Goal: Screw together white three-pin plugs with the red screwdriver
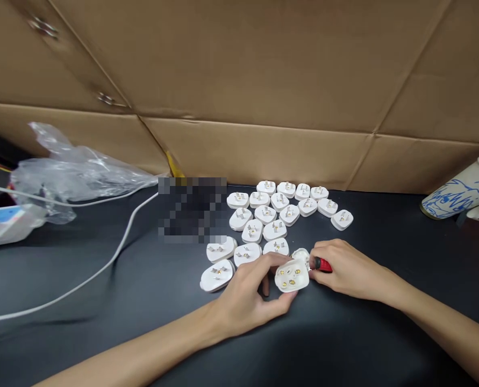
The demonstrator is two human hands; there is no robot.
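Between thumb and fingers, my left hand (252, 293) holds a white plug shell (291, 276), tilted so that its inside with brass-coloured parts shows. Right behind the shell is another white piece (301, 255), partly hidden. My right hand (338, 269) is closed around a small tool with a red and black handle (323, 264), beside the shell's right edge; the tool's tip is hard to make out. Beyond my hands, several white plugs (275, 229) lie on the black table with their metal pins up, the nearest ones (217, 275) just left of my left hand.
A white cable (122, 243) curves over the table (142, 301) at the left. Behind it are a crumpled clear plastic bag (78, 174) and a white container (11, 226). A patterned cup (460, 191) stands at the right. Brown cardboard (255, 70) lines the back.
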